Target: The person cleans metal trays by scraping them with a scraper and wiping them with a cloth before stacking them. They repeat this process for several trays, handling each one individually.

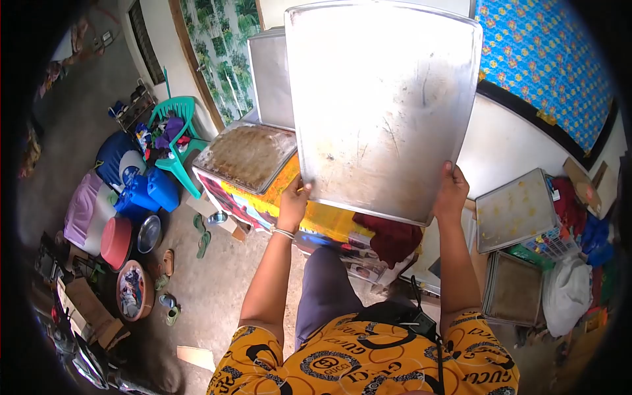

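A large metal tray is held up in front of me, tilted, its surface scratched and stained and glaring white near the top. My left hand grips its lower left edge, with the thumb on the near face. On the lower right edge my right hand is closed in the same way. Behind and left of it, a browned tray lies on a table with a yellow cover. Another grey tray stands upright at the back of that table.
A green chair holds clothes at the left, near blue containers and basins. Slippers lie on the floor. At the right, a yellow-spotted tray rests above more stacked trays, beside a white sack.
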Demonstrator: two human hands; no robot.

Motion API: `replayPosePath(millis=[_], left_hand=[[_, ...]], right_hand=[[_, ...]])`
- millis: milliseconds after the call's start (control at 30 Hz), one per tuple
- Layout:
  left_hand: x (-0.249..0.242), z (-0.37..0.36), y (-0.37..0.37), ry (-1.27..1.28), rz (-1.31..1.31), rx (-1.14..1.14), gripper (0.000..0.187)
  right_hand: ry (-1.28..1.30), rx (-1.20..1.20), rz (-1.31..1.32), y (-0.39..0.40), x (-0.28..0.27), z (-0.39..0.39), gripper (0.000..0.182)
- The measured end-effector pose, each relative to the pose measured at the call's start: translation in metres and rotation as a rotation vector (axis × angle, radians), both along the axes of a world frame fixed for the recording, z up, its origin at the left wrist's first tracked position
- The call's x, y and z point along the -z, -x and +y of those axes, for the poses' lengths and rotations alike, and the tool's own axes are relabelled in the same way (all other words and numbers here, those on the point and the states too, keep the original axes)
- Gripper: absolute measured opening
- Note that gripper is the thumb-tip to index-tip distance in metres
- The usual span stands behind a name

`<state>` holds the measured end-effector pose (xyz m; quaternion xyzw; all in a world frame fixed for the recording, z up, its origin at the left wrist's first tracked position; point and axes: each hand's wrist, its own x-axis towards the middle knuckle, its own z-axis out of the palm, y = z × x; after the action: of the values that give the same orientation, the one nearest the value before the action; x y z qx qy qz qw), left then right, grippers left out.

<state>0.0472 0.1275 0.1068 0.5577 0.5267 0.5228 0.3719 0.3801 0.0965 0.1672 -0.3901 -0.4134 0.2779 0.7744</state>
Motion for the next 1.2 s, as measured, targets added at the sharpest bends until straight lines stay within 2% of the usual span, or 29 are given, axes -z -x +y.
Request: replayPosePath(millis=[100, 133, 267, 367, 400, 500, 633, 667, 767, 867, 967, 1000, 1100, 1133, 1200], left_hand=[[0.004, 0.032, -0.011, 0.05, -0.148, 0.003, 0.032], [0.006, 0.046, -0.021, -0.023, -0.134, -0.061, 0.023], [0.028, 0.13, -0.03, -0.093, -0.012, -0.028, 0.022], [0.027, 0.181, -0.04, -0.26, 0.138, -0.185, 0.022], [0.019, 0.189, -0.043, -0.23, 0.284, -0.237, 0.022], [0.02, 0.236, -0.056, -0.345, 0.337, -0.292, 0.017], [0.038, 0.289, -0.07, -0.358, 0.41, -0.282, 0.017], [0.043, 0.299, -0.072, -0.215, 0.485, -0.288, 0.019], [0.066, 0.319, -0.076, -0.187, 0.687, -0.275, 0.028], [0.095, 0.331, -0.091, -0.142, 0.748, -0.199, 0.056], [0.125, 0.337, -0.1, -0.17, 0.581, -0.111, 0.077], [0.118, 0.333, -0.104, -0.126, 0.586, -0.105, 0.078], [0.1, 0.33, -0.099, 0.025, 0.391, 0.157, 0.079], [0.103, 0.335, -0.1, -0.027, 0.357, 0.238, 0.08], [0.109, 0.34, -0.108, -0.142, 0.463, 0.185, 0.079]], right_hand=[[-0.039, 0.091, -0.043, -0.014, 0.013, 0.024, 0.031], [-0.038, 0.149, -0.095, -0.019, 0.018, 0.032, 0.031], [-0.053, 0.352, -0.39, -0.032, 0.011, 0.064, 0.031], [0.227, 0.291, -0.542, -0.052, 0.002, 0.098, 0.03], [0.246, 0.286, -0.532, -0.061, 0.01, 0.116, 0.03], [0.282, 0.296, -0.519, -0.078, 0.036, 0.164, 0.03], [0.363, 0.363, -0.592, -0.083, 0.048, 0.197, 0.028], [0.35, 0.382, -0.617, -0.08, 0.051, 0.2, 0.028], [0.322, 0.424, -0.683, -0.074, 0.066, 0.211, 0.029], [0.418, 0.474, -0.817, -0.069, 0.072, 0.222, 0.029], [0.569, 0.538, -0.845, -0.06, 0.072, 0.226, 0.03], [0.615, 0.563, -0.834, -0.058, 0.073, 0.228, 0.031], [0.574, 0.653, -0.738, -0.061, 0.073, 0.236, 0.034], [0.551, 0.677, -0.707, -0.066, 0.072, 0.238, 0.033], [0.485, 0.662, -0.6, -0.071, 0.083, 0.245, 0.032]])
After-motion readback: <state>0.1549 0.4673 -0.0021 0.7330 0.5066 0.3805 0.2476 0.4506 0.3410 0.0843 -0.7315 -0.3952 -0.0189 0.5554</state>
